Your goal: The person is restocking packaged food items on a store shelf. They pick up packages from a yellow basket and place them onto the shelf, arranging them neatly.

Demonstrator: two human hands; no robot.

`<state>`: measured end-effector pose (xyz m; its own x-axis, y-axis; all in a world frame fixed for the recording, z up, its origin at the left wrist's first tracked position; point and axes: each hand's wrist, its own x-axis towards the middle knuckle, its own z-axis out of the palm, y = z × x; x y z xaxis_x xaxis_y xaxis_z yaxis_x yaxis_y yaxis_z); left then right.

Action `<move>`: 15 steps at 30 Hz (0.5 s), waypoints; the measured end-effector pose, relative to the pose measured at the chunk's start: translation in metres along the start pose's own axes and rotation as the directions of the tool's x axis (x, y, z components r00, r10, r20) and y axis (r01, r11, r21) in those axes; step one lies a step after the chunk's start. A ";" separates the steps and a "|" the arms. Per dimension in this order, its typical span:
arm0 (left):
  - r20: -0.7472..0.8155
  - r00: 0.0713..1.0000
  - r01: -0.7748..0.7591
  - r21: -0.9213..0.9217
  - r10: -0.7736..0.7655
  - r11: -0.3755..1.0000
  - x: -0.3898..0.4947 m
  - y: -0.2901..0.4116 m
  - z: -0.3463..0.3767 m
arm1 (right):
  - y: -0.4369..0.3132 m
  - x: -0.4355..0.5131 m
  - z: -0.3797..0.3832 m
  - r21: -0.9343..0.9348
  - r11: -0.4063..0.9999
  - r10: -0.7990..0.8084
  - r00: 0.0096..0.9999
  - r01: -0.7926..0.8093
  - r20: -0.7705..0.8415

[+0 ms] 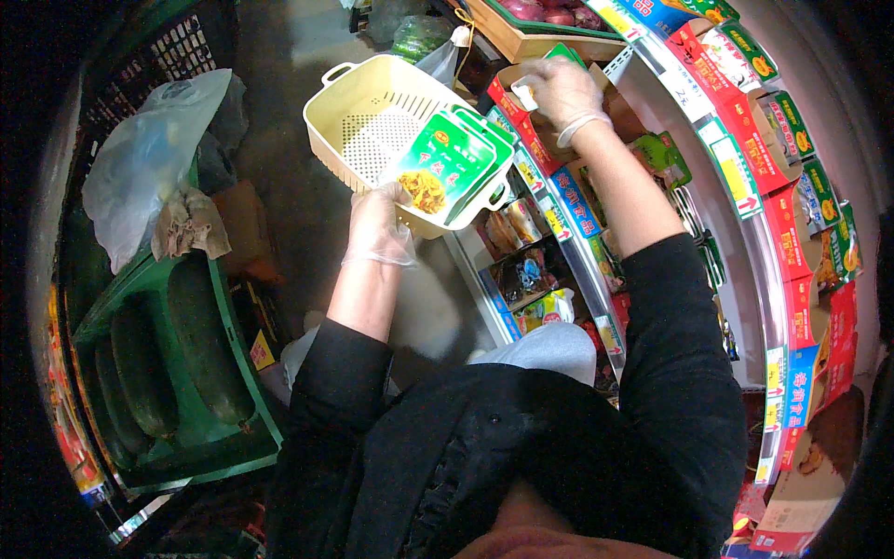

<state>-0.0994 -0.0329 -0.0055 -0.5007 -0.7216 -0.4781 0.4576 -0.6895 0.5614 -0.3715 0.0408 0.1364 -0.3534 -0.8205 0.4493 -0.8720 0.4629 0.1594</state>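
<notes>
My left hand (377,213), in a clear plastic glove, grips the near rim of a cream plastic colander basket (328,115). Its thumb lies against the front one of several green food packets (454,157), which lean at the basket's right end. My right hand (566,91), gloved as well, is blurred over an open red cardboard display box (506,98) on the shelf. A green packet top (564,52) shows beyond its fingers and a white piece (524,93) beside them. Whether the fingers are closed on a packet is hard to see.
On the left, a green crate (244,391) holds several wax gourds (206,342), with a plastic bag (154,154) behind them. Display shelves with price-tag strips (733,175) curve along the right. Red onions (552,12) lie in a wooden bin (531,43) at the top.
</notes>
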 end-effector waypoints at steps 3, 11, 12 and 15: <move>0.002 1.000 -0.005 -0.019 0.005 1.000 0.003 -0.003 0.001 | -0.036 -0.022 0.004 0.205 0.970 -0.140 0.990 0.133 0.019; -0.018 1.000 0.025 0.013 -0.025 1.000 -0.015 0.007 0.008 | -0.095 -0.057 -0.018 0.157 0.974 -0.196 0.953 0.163 0.229; 0.007 1.000 0.019 -0.017 -0.019 1.000 -0.018 0.007 0.010 | -0.097 -0.059 -0.020 0.177 0.976 -0.171 0.955 0.130 0.243; 0.060 0.998 0.019 -0.059 -0.016 0.998 -0.016 0.003 0.010 | -0.103 -0.062 -0.014 0.298 0.954 -0.115 0.940 0.015 0.321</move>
<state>-0.0973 -0.0233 0.0105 -0.5512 -0.7055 -0.4455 0.4901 -0.7059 0.5114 -0.2553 0.0486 0.1051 -0.3404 -0.9323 0.1223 -0.9386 0.3292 -0.1033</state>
